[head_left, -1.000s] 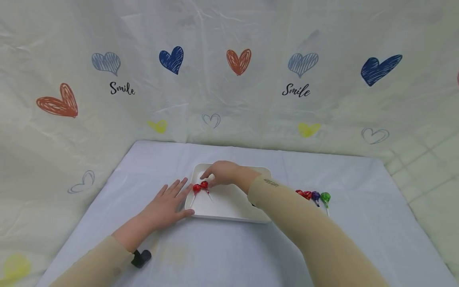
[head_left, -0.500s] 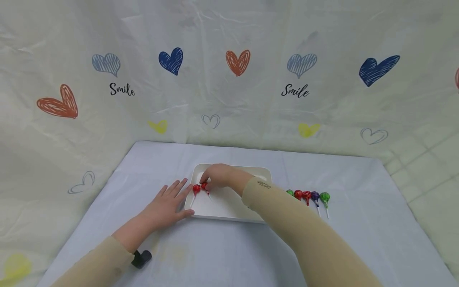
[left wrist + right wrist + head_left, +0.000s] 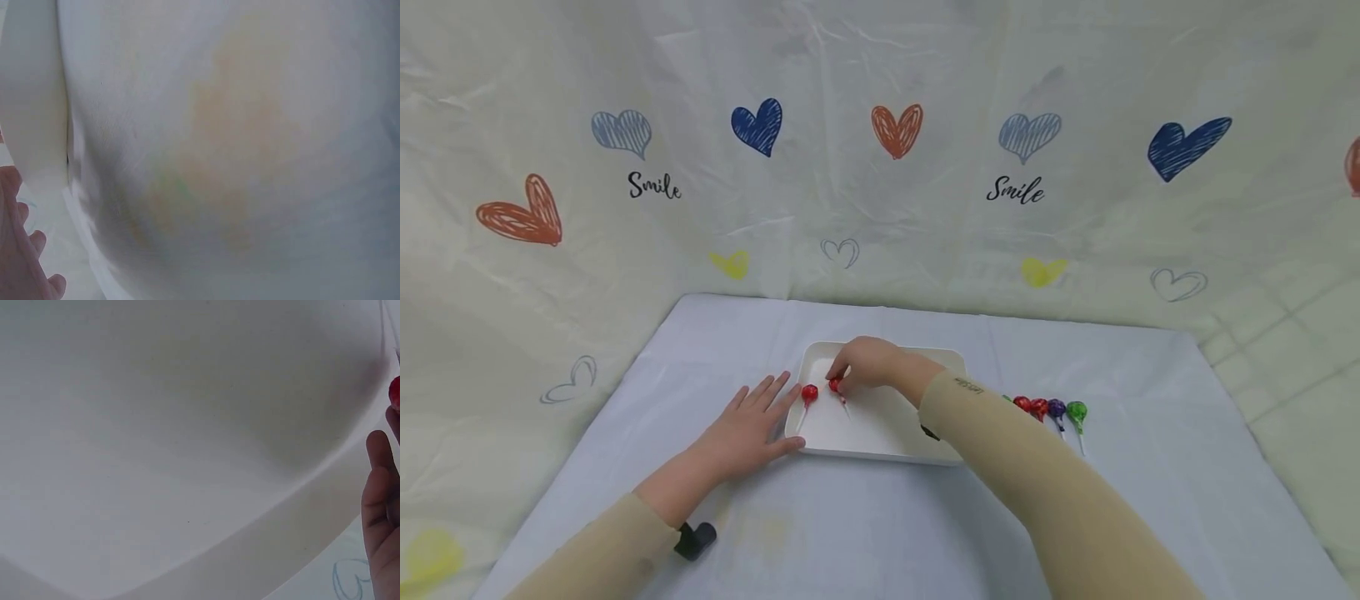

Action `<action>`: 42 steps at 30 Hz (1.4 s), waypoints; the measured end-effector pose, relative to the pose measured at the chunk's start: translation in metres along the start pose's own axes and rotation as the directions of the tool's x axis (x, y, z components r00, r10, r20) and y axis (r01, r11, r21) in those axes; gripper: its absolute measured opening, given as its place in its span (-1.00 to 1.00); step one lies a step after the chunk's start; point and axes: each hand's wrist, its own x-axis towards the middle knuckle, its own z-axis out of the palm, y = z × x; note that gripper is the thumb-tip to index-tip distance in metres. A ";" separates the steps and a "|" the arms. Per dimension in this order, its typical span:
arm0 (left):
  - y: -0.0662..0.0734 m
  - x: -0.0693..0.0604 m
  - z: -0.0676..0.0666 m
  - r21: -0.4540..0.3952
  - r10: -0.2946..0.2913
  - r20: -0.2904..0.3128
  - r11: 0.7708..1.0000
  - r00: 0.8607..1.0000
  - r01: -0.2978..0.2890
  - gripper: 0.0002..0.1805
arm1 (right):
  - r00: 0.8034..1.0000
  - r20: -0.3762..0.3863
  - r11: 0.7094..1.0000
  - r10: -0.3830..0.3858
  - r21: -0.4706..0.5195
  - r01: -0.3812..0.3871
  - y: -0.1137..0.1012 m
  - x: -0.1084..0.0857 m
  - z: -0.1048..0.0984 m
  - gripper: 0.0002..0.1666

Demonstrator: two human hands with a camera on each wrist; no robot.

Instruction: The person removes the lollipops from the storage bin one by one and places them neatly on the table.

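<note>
A white tray [image 3: 880, 456] lies on the table, and one red lollipop [image 3: 809, 394] rests at its left end, stick toward me. Just right of that, my right hand [image 3: 874, 363] pinches the head of a second red lollipop [image 3: 835, 385] between thumb and finger, its stick pointing toward the tray's near side. The right wrist view catches only part of that red head [image 3: 395, 395] beside the fingers. My left hand [image 3: 747, 439] is spread flat at the tray's left edge, thumb by the near left corner. Only some of its fingers [image 3: 39, 242] show in the left wrist view.
Right of the tray, a row of lollipops lies on the white cloth: a purple one [image 3: 1057, 409], a green one [image 3: 1077, 412], red ones [image 3: 1038, 408] and a partly hidden green one. My right sleeve [image 3: 1037, 467] covers some sticks. A heart-printed curtain [image 3: 880, 208] hangs behind.
My right hand has taken hold of the second red lollipop and shifted it slightly right, widening its gap from the first. My left hand has stayed in place.
</note>
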 end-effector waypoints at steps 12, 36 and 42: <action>0.003 -0.001 -0.004 0.005 0.008 -0.007 1.000 1.000 -0.008 -0.01 | 0.997 -0.073 1.000 0.015 0.015 -0.014 0.022 -0.031 -0.016 -0.65; 0.001 -0.003 0.002 0.005 0.012 -0.019 1.000 1.000 -0.012 0.00 | 0.969 -0.199 0.983 0.147 0.140 -0.120 0.088 -0.114 -0.037 -0.64; 0.001 -0.004 0.001 -0.002 0.022 -0.038 1.000 0.999 -0.022 -0.01 | 0.957 -0.211 0.971 0.201 0.168 -0.167 0.107 -0.141 -0.035 -0.60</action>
